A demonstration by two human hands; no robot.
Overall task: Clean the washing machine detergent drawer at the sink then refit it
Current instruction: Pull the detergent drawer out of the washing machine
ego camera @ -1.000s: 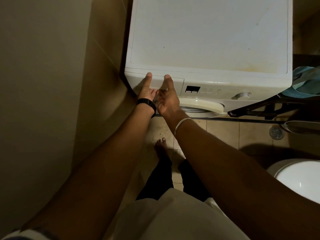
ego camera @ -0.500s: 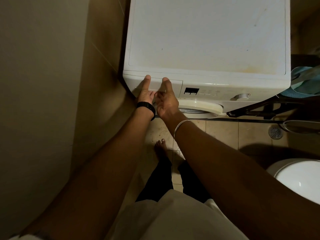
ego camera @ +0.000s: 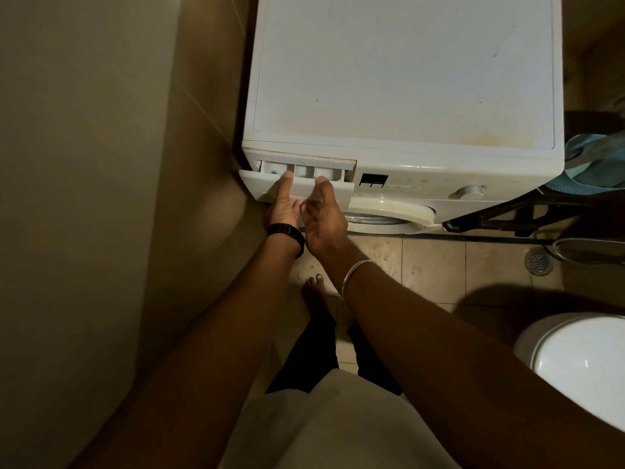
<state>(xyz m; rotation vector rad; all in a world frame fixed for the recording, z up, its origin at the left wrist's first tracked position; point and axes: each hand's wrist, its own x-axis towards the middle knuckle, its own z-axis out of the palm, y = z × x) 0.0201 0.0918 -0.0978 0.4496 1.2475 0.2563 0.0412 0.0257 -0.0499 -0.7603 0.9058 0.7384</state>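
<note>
The white washing machine (ego camera: pixel 406 79) stands ahead of me against the wall. Its detergent drawer (ego camera: pixel 257 184) at the top left of the front panel is pulled out a short way, showing white compartments behind its face. My left hand (ego camera: pixel 283 208), with a black wristband, grips the drawer's front from below, thumb on top. My right hand (ego camera: pixel 324 211), with a silver bangle, grips the same front panel just to the right, thumb on its upper edge.
A beige wall (ego camera: pixel 84 198) stands close on the left. A white toilet (ego camera: pixel 581 363) is at the lower right. A floor drain (ego camera: pixel 538 262) and a dark rack (ego camera: pixel 507 218) holding blue cloth (ego camera: pixel 595 164) lie right of the machine. My bare foot (ego camera: pixel 314 292) is on the tiled floor.
The drawer was flush with the panel; now it has slid out toward me, both hands pulling back with it.
</note>
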